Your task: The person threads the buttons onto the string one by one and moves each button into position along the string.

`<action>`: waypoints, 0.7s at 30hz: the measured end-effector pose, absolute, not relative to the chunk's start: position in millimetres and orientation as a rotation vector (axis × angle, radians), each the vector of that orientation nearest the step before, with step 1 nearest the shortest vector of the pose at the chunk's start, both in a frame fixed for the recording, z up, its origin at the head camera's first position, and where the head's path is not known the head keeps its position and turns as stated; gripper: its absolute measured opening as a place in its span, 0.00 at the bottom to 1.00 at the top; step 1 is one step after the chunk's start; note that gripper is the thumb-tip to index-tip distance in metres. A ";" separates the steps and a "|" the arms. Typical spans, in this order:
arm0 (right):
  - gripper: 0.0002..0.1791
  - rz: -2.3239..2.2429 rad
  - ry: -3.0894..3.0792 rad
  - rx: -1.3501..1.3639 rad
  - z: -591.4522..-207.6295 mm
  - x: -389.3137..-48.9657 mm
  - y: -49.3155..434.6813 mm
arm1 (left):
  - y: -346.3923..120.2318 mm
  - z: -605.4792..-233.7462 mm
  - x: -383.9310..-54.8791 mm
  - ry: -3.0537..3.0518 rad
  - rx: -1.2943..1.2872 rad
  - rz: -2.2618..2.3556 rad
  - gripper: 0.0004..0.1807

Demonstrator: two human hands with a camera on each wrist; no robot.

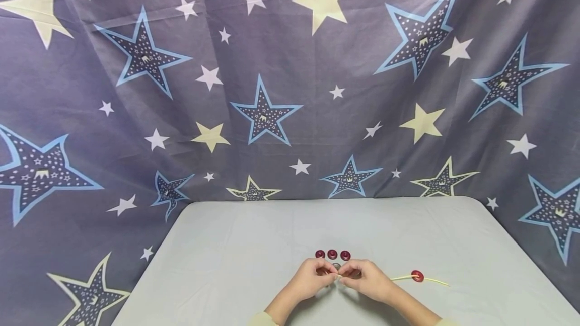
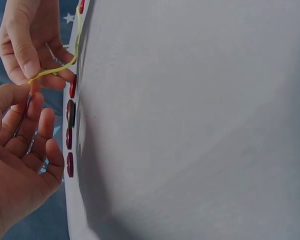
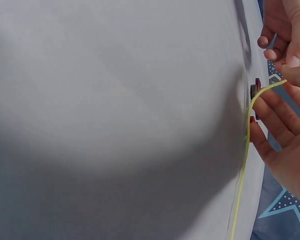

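Over the table my left hand (image 1: 310, 279) and right hand (image 1: 369, 281) meet, thumbs and index fingertips together. Between them they pinch one end of a thin yellow cord (image 2: 55, 71). From the right hand the cord drops to the table and runs off to the right, through a red button-like disc (image 1: 417, 276) lying near its other end. Just behind the fingertips sits a dark grey-brown disc (image 1: 337, 266), partly covered by the hands. The remaining fingers of both hands are loosely bent.
Three dark red discs (image 1: 332, 254) lie in a short row just beyond the hands. A pale cloth covers the table (image 1: 226, 245). Behind it hangs a grey-purple curtain (image 1: 281, 175) printed with stars.
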State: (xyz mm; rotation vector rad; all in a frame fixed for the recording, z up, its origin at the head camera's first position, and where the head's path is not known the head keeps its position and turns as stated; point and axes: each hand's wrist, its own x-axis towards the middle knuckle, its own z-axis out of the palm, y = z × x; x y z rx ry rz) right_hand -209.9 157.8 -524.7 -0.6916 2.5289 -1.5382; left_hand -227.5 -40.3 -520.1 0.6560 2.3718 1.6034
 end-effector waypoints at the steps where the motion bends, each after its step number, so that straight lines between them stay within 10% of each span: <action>1: 0.06 -1.534 2.532 -0.688 -525.7 -210.3 157.7 | -40.1 -519.9 -227.4 2.374 0.649 1.605 0.04; 21: 0.09 -1.551 2.461 -0.656 -524.7 -207.4 157.6 | -39.6 -524.4 -228.0 2.396 0.607 1.579 0.03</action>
